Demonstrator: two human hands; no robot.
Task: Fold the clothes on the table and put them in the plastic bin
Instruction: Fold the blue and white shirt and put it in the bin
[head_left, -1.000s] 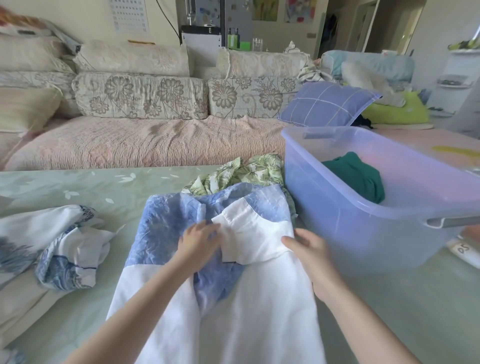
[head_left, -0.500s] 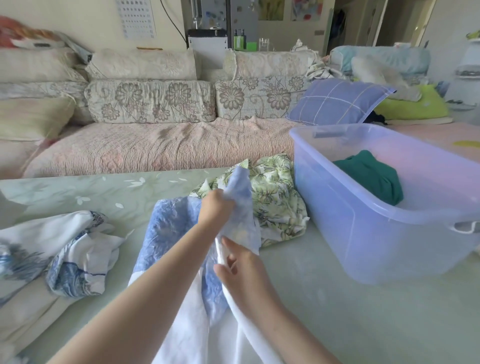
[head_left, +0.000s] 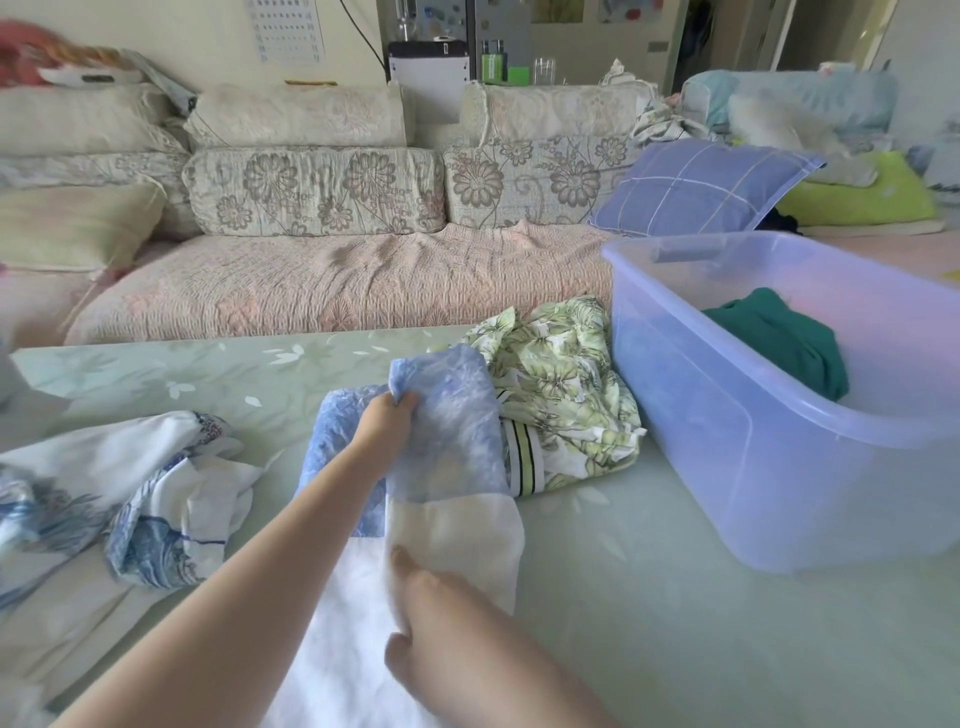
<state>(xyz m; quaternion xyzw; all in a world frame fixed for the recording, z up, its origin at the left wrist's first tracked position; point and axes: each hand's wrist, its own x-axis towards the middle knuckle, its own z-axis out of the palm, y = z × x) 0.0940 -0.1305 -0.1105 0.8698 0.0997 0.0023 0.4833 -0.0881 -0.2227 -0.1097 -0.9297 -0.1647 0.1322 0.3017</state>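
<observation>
A blue and white garment lies on the pale green table in front of me, one side folded over the middle. My left hand grips the blue upper edge of that fold. My right hand rests on the white lower part with its index finger straight. A crumpled green leaf-print garment lies just behind, touching the clear plastic bin at the right. Inside the bin sits a dark green garment.
A heap of white clothes with blue prints lies on the table's left side. Behind the table runs a sofa with floral cushions and a blue checked pillow.
The raised side of the blue and white garment has come down flat as a fold. My right hand slid toward me along the white part. My left hand still holds the blue edge.
</observation>
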